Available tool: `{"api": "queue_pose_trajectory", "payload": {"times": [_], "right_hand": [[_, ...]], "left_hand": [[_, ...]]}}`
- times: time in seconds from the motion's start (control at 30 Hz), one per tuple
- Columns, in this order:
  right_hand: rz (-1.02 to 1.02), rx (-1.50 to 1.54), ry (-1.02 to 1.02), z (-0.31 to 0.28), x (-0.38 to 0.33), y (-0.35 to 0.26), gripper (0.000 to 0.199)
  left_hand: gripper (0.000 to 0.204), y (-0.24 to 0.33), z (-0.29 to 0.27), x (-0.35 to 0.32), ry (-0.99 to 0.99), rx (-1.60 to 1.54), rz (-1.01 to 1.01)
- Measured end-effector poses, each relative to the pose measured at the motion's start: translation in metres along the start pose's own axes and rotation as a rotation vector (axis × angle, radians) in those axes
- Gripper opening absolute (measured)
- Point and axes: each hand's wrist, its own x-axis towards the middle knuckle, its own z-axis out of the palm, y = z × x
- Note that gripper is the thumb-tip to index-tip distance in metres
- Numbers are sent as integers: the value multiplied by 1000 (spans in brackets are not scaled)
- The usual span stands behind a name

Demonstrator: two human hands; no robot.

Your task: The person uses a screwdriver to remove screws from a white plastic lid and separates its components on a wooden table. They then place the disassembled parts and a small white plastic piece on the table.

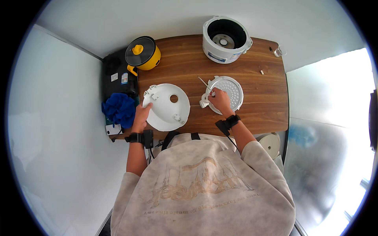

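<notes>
My left hand [142, 116] grips the left rim of a white round lid shell [163, 114], its thumb over the edge. The shell's inside faces up, showing a round hole and small brackets. In my closed right hand [221, 100] is a thin metal rod, seemingly a screwdriver [204, 83], its shaft pointing up and left; the handle is mostly hidden by the fingers. Under that hand lies a round metal inner lid [233, 91] with a dotted surface and white rim. A small white fitting [203, 102] sits at its left edge.
At the back stands a white rice cooker body [215, 53], its top uncovered. A yellow pot [149, 61] with a dark lid is at the back left. Blue cloth [119, 110] lies on the left beside a black case [108, 84]. A clear cup [279, 51] stands far right.
</notes>
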Motion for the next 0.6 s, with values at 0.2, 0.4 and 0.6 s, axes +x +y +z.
{"api": "queue_pose_trajectory", "payload": {"times": [0.2, 0.4, 0.6], "right_hand": [[70, -2, -60, 17, 7, 8, 25], [3, 47, -60, 24, 16, 6, 35], [-143, 43, -39, 23, 0, 12, 38]], "left_hand": [[34, -6, -10, -6, 7, 17, -50], [35, 4, 4, -12, -59, -24, -69], [34, 5, 14, -10, -45, -90, -95]]}}
